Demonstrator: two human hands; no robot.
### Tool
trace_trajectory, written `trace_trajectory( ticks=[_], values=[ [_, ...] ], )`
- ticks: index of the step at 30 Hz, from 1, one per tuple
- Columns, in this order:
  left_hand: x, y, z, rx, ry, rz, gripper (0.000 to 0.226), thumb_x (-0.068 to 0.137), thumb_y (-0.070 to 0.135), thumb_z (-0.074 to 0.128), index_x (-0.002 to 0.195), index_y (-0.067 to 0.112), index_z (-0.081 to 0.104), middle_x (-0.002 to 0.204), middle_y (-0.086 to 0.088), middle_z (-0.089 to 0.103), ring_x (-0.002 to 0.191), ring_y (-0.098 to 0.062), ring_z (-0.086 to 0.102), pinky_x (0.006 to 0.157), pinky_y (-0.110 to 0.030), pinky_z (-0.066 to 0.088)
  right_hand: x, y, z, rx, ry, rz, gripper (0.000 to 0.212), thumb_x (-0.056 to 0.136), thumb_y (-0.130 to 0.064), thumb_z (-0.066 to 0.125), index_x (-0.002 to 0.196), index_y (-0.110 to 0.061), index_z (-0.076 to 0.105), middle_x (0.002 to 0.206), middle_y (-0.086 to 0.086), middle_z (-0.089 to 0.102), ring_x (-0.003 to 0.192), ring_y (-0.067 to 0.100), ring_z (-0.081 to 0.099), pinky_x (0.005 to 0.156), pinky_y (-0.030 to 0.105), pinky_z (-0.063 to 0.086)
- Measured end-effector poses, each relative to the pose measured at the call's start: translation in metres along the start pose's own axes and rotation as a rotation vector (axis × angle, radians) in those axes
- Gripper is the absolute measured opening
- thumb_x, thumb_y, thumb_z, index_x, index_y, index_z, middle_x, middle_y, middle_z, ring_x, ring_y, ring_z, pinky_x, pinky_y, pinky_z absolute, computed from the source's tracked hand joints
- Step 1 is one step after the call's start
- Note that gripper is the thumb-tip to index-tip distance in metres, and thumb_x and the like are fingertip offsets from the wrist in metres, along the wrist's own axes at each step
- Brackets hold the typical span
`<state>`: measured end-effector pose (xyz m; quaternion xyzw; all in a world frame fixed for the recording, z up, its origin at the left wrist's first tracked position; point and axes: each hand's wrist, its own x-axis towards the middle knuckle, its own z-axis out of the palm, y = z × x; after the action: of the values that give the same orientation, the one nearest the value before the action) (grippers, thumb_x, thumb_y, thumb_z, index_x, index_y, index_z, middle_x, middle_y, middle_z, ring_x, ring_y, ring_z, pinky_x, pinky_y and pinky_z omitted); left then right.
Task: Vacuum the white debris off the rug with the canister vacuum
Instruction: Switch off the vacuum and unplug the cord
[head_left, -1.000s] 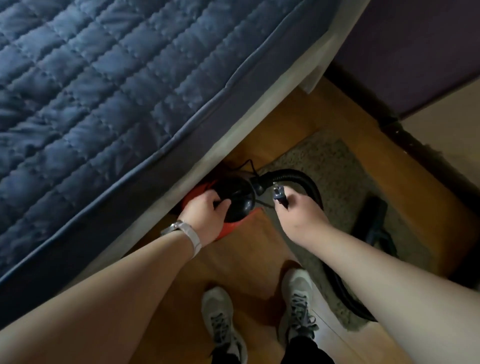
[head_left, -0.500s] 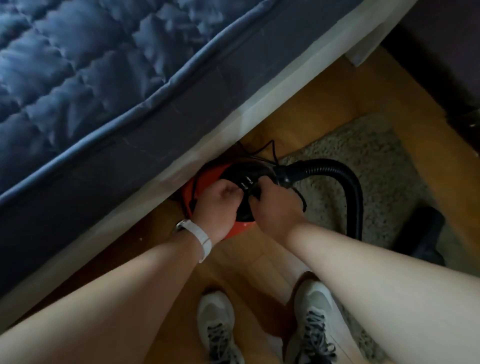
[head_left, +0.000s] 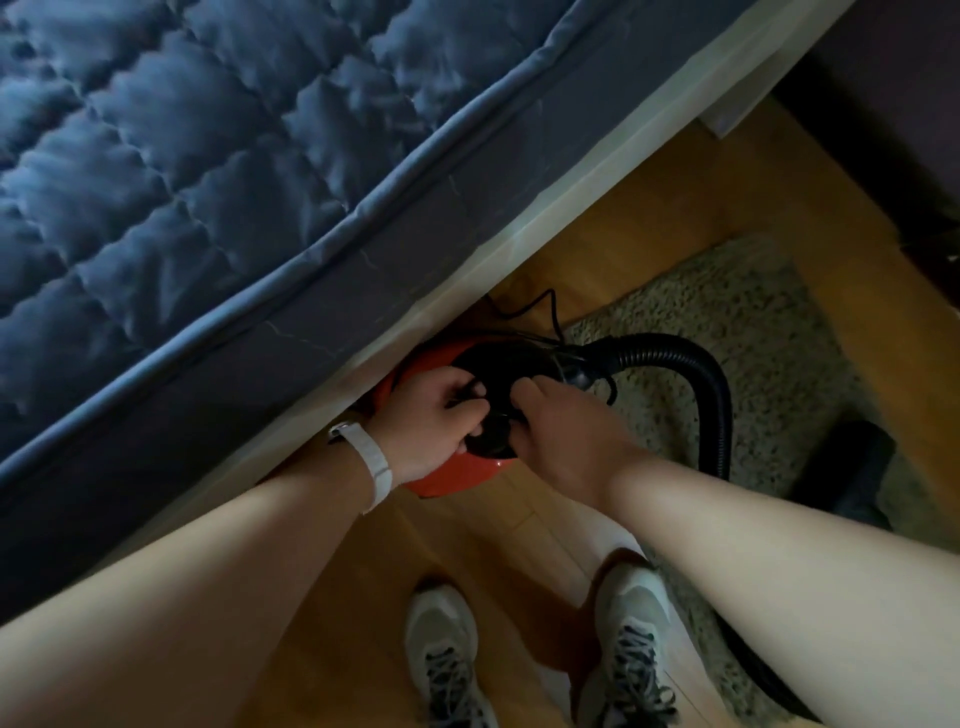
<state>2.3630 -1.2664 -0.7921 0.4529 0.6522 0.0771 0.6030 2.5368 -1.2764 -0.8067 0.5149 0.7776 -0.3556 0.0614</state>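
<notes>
Canister vacuum (head_left: 498, 364), on floor beside rug (head_left: 727, 332) edge: my left hand (head_left: 431, 421) and right hand (head_left: 563, 428) clasp its black top, fingers curled.

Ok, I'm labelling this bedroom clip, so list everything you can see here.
mattress: 1, blue quilted, upper left
bed frame: 1, pale, below the mattress edge
vacuum: 1, red with black top, on the floor against the bed frame
hose: 1, black, arches from vacuum over rug
cord: 1, black, on floor behind vacuum
rug: 1, beige shaggy, right
floor head: 1, black, on rug, far right
floor: 1, wood, under it all
shoes: 2, grey, bottom centre
watch strap: 1, white, left wrist
left hand: 1, grips vacuum top
right hand: 1, fingers curled at vacuum top, hold hidden
</notes>
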Motion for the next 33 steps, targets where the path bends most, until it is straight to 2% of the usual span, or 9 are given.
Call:
trace_trajectory(
  ticks=[4, 7, 11, 16, 21, 24, 26, 30, 33],
  values=[
    [-0.002, -0.021, -0.02, 0.333, 0.018, 0.101, 0.021, 0.098, 0.027, 0.052, 0.117, 0.018, 0.058, 0.105, 0.003, 0.065, 0.097, -0.011, 0.061, 0.086, -0.032, 0.052, -0.009, 0.017, 0.006, -0.021, 0.143, -0.073, 0.024, 0.094, -0.023, 0.061, 0.111, -0.007, 0.061, 0.1, 0.012, 0.064, 0.088, 0.033, 0.062, 0.074, 0.041, 0.05],
    [-0.002, -0.03, -0.018, 0.611, 0.008, 0.114, 0.028, 0.102, 0.029, 0.041, 0.124, 0.016, 0.051, 0.113, -0.003, 0.061, 0.103, -0.021, 0.059, 0.086, -0.035, 0.049, -0.004, 0.018, 0.013, -0.019, 0.218, -0.127, 0.014, 0.088, -0.016, 0.069, 0.098, -0.006, 0.066, 0.088, 0.012, 0.062, 0.076, 0.034, 0.062, 0.067, 0.039, 0.05],
    [-0.001, -0.026, -0.008, 0.893, 0.08, 0.186, 0.041, 0.098, 0.033, 0.041, 0.135, 0.017, 0.041, 0.118, -0.004, 0.049, 0.099, -0.022, 0.052, 0.077, -0.032, 0.042, 0.004, 0.016, 0.019, 0.039, 0.281, -0.123, 0.008, 0.084, -0.01, 0.072, 0.089, -0.007, 0.067, 0.089, 0.013, 0.059, 0.075, 0.033, 0.058, 0.066, 0.039, 0.05],
    [0.008, -0.011, 0.015, 1.067, 0.11, 0.174, 0.049, 0.084, 0.057, 0.053, 0.115, 0.019, 0.047, 0.11, -0.004, 0.051, 0.094, -0.024, 0.054, 0.075, -0.036, 0.043, 0.009, 0.015, 0.021, 0.1, 0.266, -0.143, 0.004, 0.084, -0.009, 0.069, 0.082, -0.01, 0.066, 0.092, 0.01, 0.055, 0.084, 0.03, 0.052, 0.072, 0.045, 0.05],
    [0.029, -0.006, 0.033, 1.016, 0.144, 0.116, 0.045, 0.088, 0.052, 0.057, 0.113, 0.016, 0.044, 0.098, -0.003, 0.059, 0.081, -0.024, 0.058, 0.065, -0.033, 0.042, 0.009, 0.019, 0.023, 0.151, 0.285, -0.129, 0.004, 0.08, -0.008, 0.072, 0.079, -0.009, 0.068, 0.09, 0.01, 0.056, 0.08, 0.031, 0.053, 0.073, 0.04, 0.047],
    [0.036, -0.009, 0.033, 0.92, 0.111, 0.097, 0.042, 0.09, 0.051, 0.054, 0.113, 0.018, 0.041, 0.073, 0.005, 0.047, 0.061, -0.017, 0.05, 0.055, -0.031, 0.045, 0.008, 0.023, 0.025, 0.206, 0.308, -0.092, 0.005, 0.081, -0.01, 0.075, 0.082, -0.009, 0.07, 0.092, 0.009, 0.056, 0.085, 0.03, 0.054, 0.078, 0.037, 0.046],
    [0.038, -0.011, 0.031, 0.948, 0.082, 0.129, 0.041, 0.091, 0.056, 0.049, 0.109, 0.02, 0.041, 0.069, 0.006, 0.044, 0.058, -0.013, 0.047, 0.05, -0.029, 0.039, 0.007, 0.025, 0.025, 0.202, 0.318, -0.085, 0.006, 0.082, -0.014, 0.075, 0.085, -0.01, 0.07, 0.093, 0.008, 0.057, 0.087, 0.029, 0.054, 0.08, 0.038, 0.047],
    [0.041, -0.016, 0.032, 1.019, 0.03, 0.149, 0.04, 0.093, 0.058, 0.044, 0.104, 0.019, 0.043, 0.069, 0.005, 0.044, 0.059, -0.015, 0.048, 0.051, -0.029, 0.035, -0.005, 0.032, 0.024, 0.141, 0.365, -0.012, 0.024, 0.077, -0.028, 0.078, 0.095, -0.014, 0.07, 0.096, 0.004, 0.06, 0.087, 0.027, 0.057, 0.082, 0.039, 0.049],
    [0.042, -0.011, 0.039, 1.039, 0.067, 0.083, 0.035, 0.094, 0.048, 0.049, 0.111, 0.018, 0.047, 0.069, 0.006, 0.042, 0.065, -0.018, 0.05, 0.056, -0.029, 0.039, -0.026, 0.051, 0.014, 0.148, 0.382, 0.086, 0.044, 0.077, -0.038, 0.074, 0.113, -0.014, 0.066, 0.111, 0.005, 0.059, 0.102, 0.027, 0.058, 0.093, 0.039, 0.042]
  ],
)
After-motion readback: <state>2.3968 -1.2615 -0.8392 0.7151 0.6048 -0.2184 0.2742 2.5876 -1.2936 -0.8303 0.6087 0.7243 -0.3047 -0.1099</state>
